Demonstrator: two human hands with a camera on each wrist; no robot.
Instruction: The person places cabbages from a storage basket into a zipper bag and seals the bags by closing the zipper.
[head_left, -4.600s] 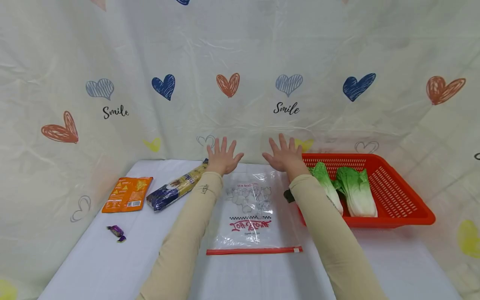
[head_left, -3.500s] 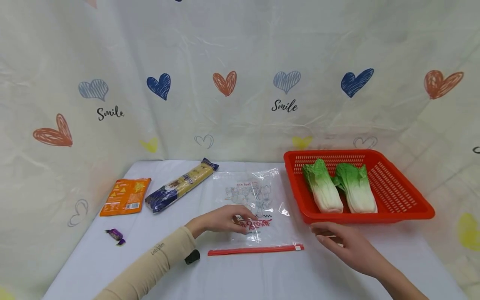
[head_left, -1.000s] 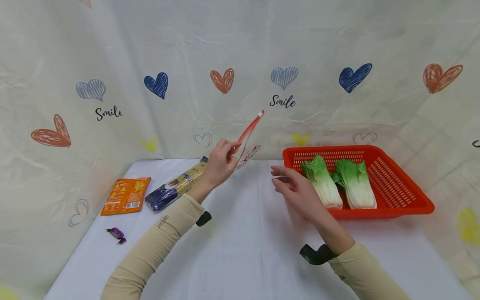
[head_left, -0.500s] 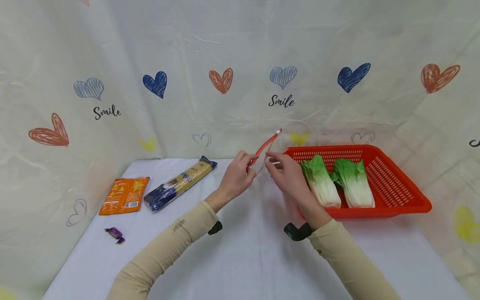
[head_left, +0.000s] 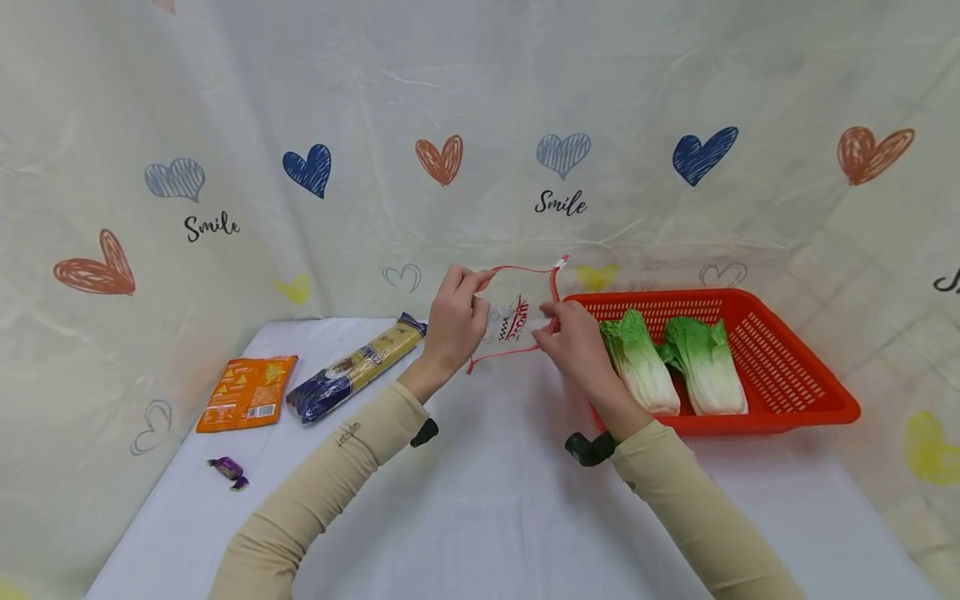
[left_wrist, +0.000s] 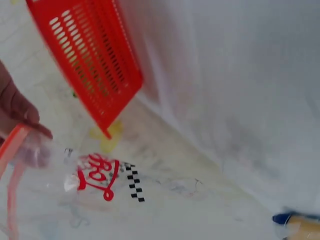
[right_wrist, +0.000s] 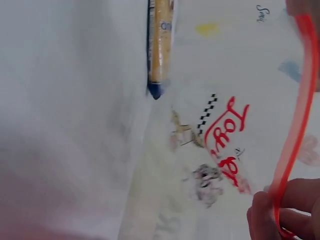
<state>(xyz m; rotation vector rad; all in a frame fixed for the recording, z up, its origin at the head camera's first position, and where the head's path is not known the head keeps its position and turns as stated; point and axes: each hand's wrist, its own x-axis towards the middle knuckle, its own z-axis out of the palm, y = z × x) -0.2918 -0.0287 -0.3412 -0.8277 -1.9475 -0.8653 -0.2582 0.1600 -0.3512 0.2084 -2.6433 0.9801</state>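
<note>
A clear zip bag [head_left: 513, 321] with red zip edges and printed lettering hangs above the table, its mouth spread wide between my hands. My left hand [head_left: 453, 321] pinches one red edge. The right hand [head_left: 576, 342] grips the opposite side of the mouth, below the white slider [head_left: 561, 263]. The left wrist view shows the bag's red lettering [left_wrist: 97, 175] and fingers [left_wrist: 17, 107] on its red edge. In the right wrist view, fingers [right_wrist: 295, 200] hold the red strip [right_wrist: 300, 115]. The bag's lower part is mostly hidden behind my hands in the head view.
At right, a red basket [head_left: 795, 421] holds two Chinese cabbages [head_left: 647, 362]. To the left lie a long blue-and-yellow packet [head_left: 356, 367], an orange snack packet [head_left: 247, 393] and a purple-wrapped candy [head_left: 227, 469]. A heart-printed curtain [head_left: 480, 108] stands behind the white table [head_left: 480, 517].
The bag was lying flat; my left hand lifted it from the table. My right hand came over and took hold of its edge, and the bag's mouth has been pulled apart.
</note>
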